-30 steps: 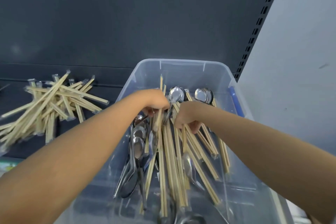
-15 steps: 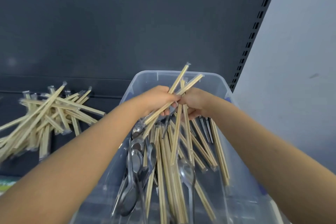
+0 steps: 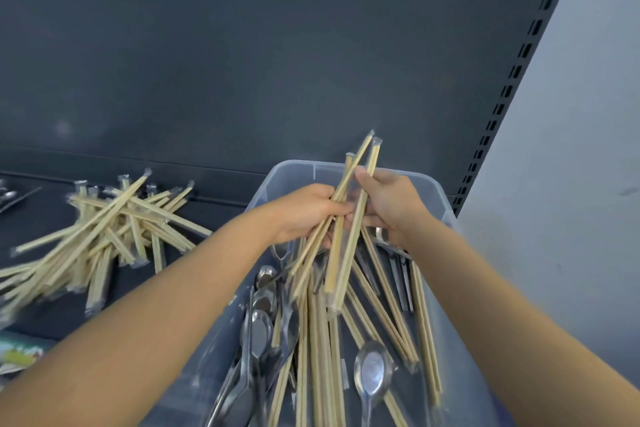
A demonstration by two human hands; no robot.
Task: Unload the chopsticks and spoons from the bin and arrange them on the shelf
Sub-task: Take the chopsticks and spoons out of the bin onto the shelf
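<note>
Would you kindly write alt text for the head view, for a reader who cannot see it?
A left hand and a right hand grip a bundle of wrapped chopsticks above a clear bin holding more chopsticks and metal spoons. A pile of chopsticks lies on the dark shelf to the left.

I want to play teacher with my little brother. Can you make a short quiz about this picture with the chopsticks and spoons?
1. True or false: the left hand and right hand both grip a bundle of chopsticks above the bin.
2. Where does the big pile of chopsticks lie? A) on the shelf, left of the bin; B) on the floor; C) on a chair.
3. Fill in: the shiny metal things in the bin are ____.
Key: 1 true; 2 A; 3 spoons.
</note>
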